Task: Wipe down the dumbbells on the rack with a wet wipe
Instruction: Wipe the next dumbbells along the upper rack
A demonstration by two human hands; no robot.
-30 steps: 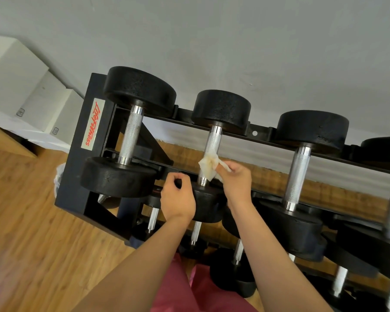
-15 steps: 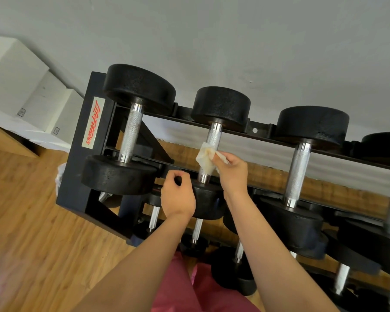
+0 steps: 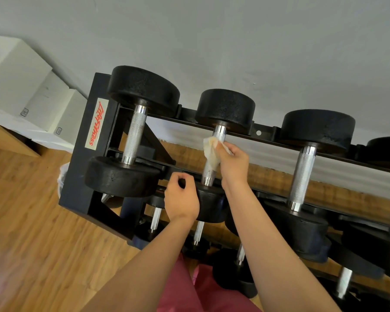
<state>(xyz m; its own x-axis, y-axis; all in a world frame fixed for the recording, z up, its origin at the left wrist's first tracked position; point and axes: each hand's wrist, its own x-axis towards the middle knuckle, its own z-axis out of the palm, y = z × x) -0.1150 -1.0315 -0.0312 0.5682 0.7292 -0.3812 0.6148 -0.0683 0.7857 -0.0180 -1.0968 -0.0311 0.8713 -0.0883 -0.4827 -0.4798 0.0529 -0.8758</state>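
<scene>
My R hand (image 3: 233, 163) pinches the wet wipe (image 3: 211, 152) between thumb and curled fingers and presses it against the upper part of the chrome handle of the middle dumbbell (image 3: 225, 106). The wipe is bunched and drapes down the handle's left side below my thumb. The dumbbell's long axis runs from the near head under my L hand (image 3: 181, 200) away to the far head by the wall (image 3: 212, 41), leaning a bit right. My L fingers are curled over the rim of that near head and grip it. The dumbbell lies across the top rails of the black rack (image 3: 77, 176). Just left of my L knuckles sits a bigger dumbbell (image 3: 142, 86), parallel to it, its near head close to my hand. Right of my R wrist is a third dumbbell (image 3: 318, 127), well apart, and more lie on lower tiers beneath my forearms. Beyond the rack's left end are a wood floor (image 3: 20, 210) and white boxes (image 3: 16, 75).
</scene>
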